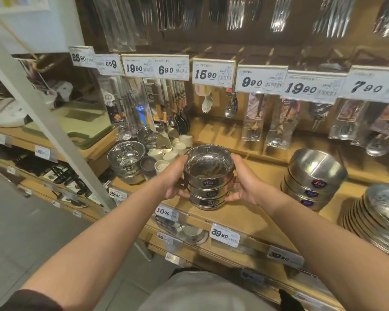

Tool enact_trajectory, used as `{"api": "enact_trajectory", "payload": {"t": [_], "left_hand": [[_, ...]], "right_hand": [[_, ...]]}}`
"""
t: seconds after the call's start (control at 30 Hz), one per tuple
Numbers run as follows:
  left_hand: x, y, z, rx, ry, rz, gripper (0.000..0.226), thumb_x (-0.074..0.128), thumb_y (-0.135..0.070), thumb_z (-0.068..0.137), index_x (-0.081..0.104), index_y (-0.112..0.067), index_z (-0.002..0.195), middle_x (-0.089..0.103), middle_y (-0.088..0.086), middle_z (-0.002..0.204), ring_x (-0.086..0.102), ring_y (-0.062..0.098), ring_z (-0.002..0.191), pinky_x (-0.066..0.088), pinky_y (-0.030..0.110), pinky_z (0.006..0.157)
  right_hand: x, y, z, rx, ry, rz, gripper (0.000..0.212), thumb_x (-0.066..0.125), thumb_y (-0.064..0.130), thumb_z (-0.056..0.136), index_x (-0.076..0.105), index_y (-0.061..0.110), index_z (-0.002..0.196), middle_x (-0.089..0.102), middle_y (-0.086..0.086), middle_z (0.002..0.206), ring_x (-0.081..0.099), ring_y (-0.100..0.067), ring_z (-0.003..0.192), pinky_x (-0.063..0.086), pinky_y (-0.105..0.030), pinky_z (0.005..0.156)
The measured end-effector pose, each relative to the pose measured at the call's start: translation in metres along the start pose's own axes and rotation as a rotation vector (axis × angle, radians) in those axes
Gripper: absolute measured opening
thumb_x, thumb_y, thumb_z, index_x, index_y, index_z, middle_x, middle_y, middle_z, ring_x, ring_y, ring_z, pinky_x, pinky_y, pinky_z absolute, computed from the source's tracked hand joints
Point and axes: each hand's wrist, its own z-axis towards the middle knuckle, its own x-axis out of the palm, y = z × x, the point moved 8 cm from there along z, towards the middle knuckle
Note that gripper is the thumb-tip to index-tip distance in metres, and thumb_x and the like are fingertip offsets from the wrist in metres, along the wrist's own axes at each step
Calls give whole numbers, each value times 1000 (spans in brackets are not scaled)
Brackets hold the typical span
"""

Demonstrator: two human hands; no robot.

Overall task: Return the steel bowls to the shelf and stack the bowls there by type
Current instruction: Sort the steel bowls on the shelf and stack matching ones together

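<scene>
Left hand point(174, 178) and right hand point(245, 182) cup opposite sides of the stack of straight-walled shiny steel bowls with dark oval labels point(208, 178), fingers curled round the walls. Stack sits upright at the front of the tan wooden shelf board point(245, 218); whether its base is touching down, can't tell. Just left of it: small cream cups point(170, 152), then rounded steel bowls point(126, 158). Well right of it: tilted stack of wide brushed-steel bowls with round stickers point(312, 178). Suggest: keep squeeze even, land flat, release both sides together, don't mix types.
</scene>
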Motion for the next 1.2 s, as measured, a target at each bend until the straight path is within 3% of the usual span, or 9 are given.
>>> {"api": "enact_trajectory", "payload": {"t": [0.23,0.37,0.53,0.7,0.77,0.87,1.03,1.1,1.2], "left_hand": [[4,-5,1,21,2,25,46,29,-53,101,62,-24,116,65,13,105,67,33,89,61,42,64],[4,-23,-1,42,14,31,49,29,-54,101,60,-25,127,63,10,118,63,33,104,59,42,68],[11,-64,-4,108,48,31,45,27,-52,103,64,-27,112,69,5,104,66,28,97,59,38,64],[33,-86,13,90,73,27,55,20,-55,105,60,-24,127,68,10,123,62,30,114,53,52,97],[47,-92,25,109,118,58,55,20,-57,104,63,-28,122,68,5,123,59,28,119,50,55,101],[62,-90,46,95,163,88,56,23,-58,104,61,-24,127,65,9,129,56,28,121,48,53,102],[76,-79,70,74,232,100,53,26,-58,104,65,-25,116,70,7,117,59,25,113,49,40,83],[80,-77,77,75,246,96,46,26,-55,103,64,-28,106,71,2,106,61,20,105,49,38,78],[87,-73,88,74,282,119,45,25,-55,103,62,-29,109,71,1,109,63,21,106,53,45,89]], "right_hand": [[3,-1,-4,12,-36,28,69,29,75,93,40,34,148,45,-17,152,38,-41,142,38,-71,105],[-2,18,-10,-27,-39,3,68,29,78,91,41,40,146,53,-11,144,46,-37,135,44,-69,100],[-9,60,-21,-134,-45,-24,48,28,83,85,52,60,119,59,9,117,58,-20,105,52,-66,90],[-33,73,-14,-94,-223,64,66,32,75,90,46,38,143,51,-3,145,47,-33,134,48,-66,97],[-44,71,-7,-84,-287,118,54,32,67,94,62,32,122,64,-1,125,55,-28,122,51,-59,96],[-54,63,-2,-95,-329,171,50,30,63,96,68,32,101,70,3,101,59,-19,99,53,-41,74],[-63,43,7,-163,-393,218,48,25,67,99,63,41,113,64,10,115,53,-20,123,42,-59,108],[-67,39,10,-174,-423,222,54,24,67,99,62,37,123,64,7,124,53,-20,127,41,-59,110],[-73,32,16,-157,-452,221,63,27,73,92,61,37,131,64,6,132,54,-20,127,41,-58,110]]}}
